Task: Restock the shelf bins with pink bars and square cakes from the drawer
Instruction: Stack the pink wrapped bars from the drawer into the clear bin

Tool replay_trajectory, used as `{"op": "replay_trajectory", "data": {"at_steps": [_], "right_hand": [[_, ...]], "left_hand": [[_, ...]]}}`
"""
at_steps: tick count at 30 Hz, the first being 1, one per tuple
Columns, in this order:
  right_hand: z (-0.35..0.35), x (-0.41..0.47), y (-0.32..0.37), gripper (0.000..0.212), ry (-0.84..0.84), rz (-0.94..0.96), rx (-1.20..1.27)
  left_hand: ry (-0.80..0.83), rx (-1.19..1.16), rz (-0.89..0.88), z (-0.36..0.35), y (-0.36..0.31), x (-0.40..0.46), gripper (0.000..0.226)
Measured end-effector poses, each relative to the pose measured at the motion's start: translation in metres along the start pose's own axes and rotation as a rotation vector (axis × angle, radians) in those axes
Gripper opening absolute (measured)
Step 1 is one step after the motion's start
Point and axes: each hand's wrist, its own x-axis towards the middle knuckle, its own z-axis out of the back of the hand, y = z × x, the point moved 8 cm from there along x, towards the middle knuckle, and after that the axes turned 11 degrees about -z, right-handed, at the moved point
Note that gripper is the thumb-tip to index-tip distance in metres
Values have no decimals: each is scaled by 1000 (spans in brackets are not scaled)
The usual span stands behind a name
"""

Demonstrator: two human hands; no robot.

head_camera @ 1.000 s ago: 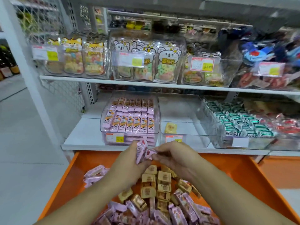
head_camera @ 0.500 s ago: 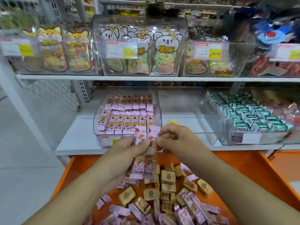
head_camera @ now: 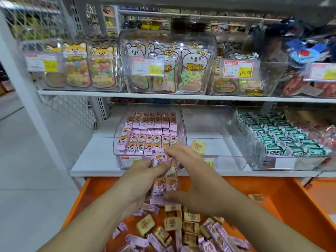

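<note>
This is a shop, in a snack aisle. White metal shelves (head_camera: 163, 96) carry clear plastic bins (head_camera: 151, 113) of wrapped sweets, each bin fronted by a red-and-yellow price tag (head_camera: 237, 69) (one reads 16.80). Cartoon-printed candy bags (head_camera: 192, 73) stand in the upper bins. Below the shelves an orange stock drawer (head_camera: 291, 200) is pulled open, holding loose wrapped goods. More stocked racks (head_camera: 145, 24) show behind.

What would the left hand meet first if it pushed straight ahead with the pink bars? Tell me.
Probably the front wall of the clear bin of pink bars: the left hand and held pink bars point at it, though depth is unclear.
</note>
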Motion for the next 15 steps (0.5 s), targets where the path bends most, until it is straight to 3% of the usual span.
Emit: {"op": "replay_trajectory", "data": {"at_steps": [2, 4, 7, 10, 11, 13, 15], "right_hand": [[-4, -1, 4, 96, -17, 15, 31], [-6, -1, 8, 98, -12, 21, 53], [-9, 0, 13, 102, -2, 38, 39], [-7, 3, 17, 96, -51, 48, 24], [-6, 4, 18, 94, -69, 49, 27], [-4, 8, 20, 90, -99, 46, 29], [-1, 12, 25, 84, -129, 49, 32]], "left_hand": [[19, 3, 10, -2, -2, -3, 52], [44, -16, 35, -4, -1, -5, 42], [36, -75, 83, -4, -4, -9, 52], [55, -108, 106, -1, -2, -8, 82], [78, -91, 112, -3, -5, -9, 76], [97, -61, 92, -2, -13, -11, 31], [121, -51, 95, 1, -20, -10, 18]]}}
